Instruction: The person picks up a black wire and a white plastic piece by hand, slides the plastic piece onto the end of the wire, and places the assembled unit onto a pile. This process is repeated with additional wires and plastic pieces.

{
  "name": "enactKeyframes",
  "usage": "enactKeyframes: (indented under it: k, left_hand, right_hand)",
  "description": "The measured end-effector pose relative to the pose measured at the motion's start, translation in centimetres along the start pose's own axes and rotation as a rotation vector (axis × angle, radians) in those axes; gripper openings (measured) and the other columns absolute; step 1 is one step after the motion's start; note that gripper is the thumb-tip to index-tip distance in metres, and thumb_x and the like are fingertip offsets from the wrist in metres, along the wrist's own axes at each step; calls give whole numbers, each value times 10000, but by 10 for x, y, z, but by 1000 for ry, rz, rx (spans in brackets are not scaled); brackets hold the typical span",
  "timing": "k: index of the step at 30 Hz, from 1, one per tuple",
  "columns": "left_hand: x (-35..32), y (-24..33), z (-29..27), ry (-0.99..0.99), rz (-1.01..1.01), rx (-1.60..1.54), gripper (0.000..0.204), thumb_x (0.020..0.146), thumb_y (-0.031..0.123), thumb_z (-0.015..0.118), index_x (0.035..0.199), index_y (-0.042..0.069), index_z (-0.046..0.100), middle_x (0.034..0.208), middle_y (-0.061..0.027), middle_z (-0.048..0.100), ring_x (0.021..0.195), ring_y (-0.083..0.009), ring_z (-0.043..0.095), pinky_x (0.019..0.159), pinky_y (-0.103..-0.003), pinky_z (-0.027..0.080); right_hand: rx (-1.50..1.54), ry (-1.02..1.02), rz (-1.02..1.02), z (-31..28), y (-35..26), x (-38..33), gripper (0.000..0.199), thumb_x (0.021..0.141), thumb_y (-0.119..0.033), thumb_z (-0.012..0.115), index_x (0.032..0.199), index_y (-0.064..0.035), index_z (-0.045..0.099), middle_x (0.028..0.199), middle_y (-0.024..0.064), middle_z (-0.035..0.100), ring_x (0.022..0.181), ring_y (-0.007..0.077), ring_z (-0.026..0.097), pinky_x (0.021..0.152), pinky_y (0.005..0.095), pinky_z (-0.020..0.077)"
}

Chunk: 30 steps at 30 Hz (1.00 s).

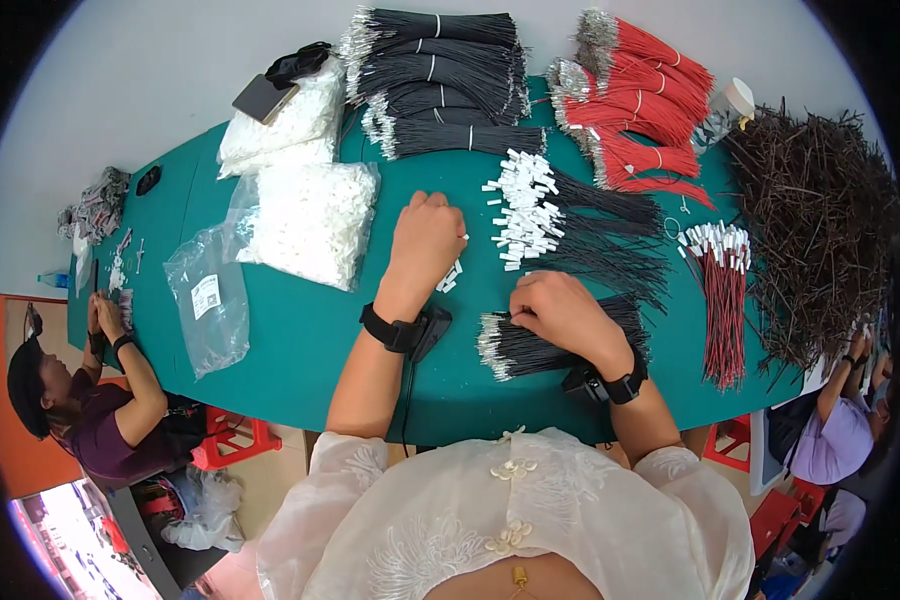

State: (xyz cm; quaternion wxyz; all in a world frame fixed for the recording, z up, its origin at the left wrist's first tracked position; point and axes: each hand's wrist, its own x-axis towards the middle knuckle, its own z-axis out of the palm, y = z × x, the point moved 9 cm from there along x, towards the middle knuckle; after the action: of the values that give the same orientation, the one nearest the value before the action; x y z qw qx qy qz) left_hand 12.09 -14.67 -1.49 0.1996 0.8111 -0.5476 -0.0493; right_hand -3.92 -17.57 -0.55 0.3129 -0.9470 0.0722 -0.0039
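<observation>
I judge I am fitting white plastic connectors onto black wire leads. My left hand [426,240] is curled into a loose fist on the green table [300,340], pinching what looks like one small white connector [462,238] at its fingertips, with a few loose connectors [450,277] lying just at its 5 o'clock. My right hand [560,312] rests closed on the bundle of bare black wires [530,345], fingers pinching at the wire ends. The next move, as I see it, calls for drawing a single wire free and lining its tip up with the connector's small opening. At 12 o'clock from my right hand lies the pile of black wires already capped in white [555,215]; at 3 o'clock, red wires with white caps [722,290]. Bags of white connectors [305,215] sit at 10 o'clock from my left hand. Nothing lies between my hands, though the finished pile crowds close.
</observation>
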Motion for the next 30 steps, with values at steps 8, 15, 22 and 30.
enactKeyframes:
  k: [8,15,22,30]
  left_hand:
    - [-2,13,-19,79,18,7,49,783,41,737,825,27,716,865,-95,696,879,-262,645,778,-370,524]
    - [-3,19,-63,38,-133,-1151,150,891,99,736,987,-15,725,843,-95,738,763,-122,696,713,-243,545]
    - [-3,17,-63,76,-169,-1291,198,930,72,685,1087,-46,711,885,-115,739,801,-130,698,744,-253,559]
    - [-4,22,-61,26,-147,-1309,185,935,66,678,1088,-28,720,921,-99,740,832,-126,695,772,-259,560]
  right_hand:
    - [98,19,-1,-13,3,-7,74,787,-74,718,831,-27,682,770,120,666,736,332,652,683,410,517]
    - [132,21,10,-17,2,-10,74,799,-69,716,841,-21,678,782,125,674,748,335,655,681,406,515]
    - [183,46,-44,-28,-8,-9,75,814,-53,716,847,-5,669,802,130,680,764,339,654,690,402,518]
    - [120,65,-29,-27,-2,-14,74,833,-50,697,875,-1,661,847,136,684,755,351,658,680,389,522]
